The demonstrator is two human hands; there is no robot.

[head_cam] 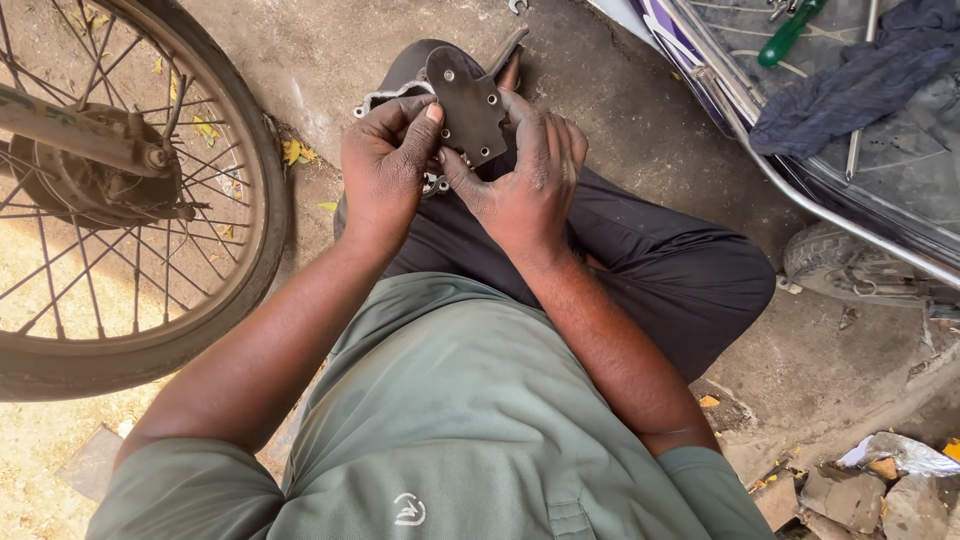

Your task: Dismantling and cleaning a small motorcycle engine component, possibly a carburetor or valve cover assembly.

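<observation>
Both hands hold a small dark flat metal plate [467, 105] with several holes, raised above my lap. My left hand [385, 165] pinches its left edge with thumb on top. My right hand [525, 175] grips its right and lower side, fingers curled around it. A pale-edged metal part [385, 98] shows just behind the plate, partly hidden by my left fingers. I sit on the concrete ground in dark trousers and a green shirt.
A spoked motorcycle wheel [120, 190] with its hub stands at the left. A motorcycle seat [900, 140] at the upper right carries a dark blue rag [860, 80] and a green-handled screwdriver [790, 32]. A small tyre [830, 262] and rubble [880, 480] lie at the right.
</observation>
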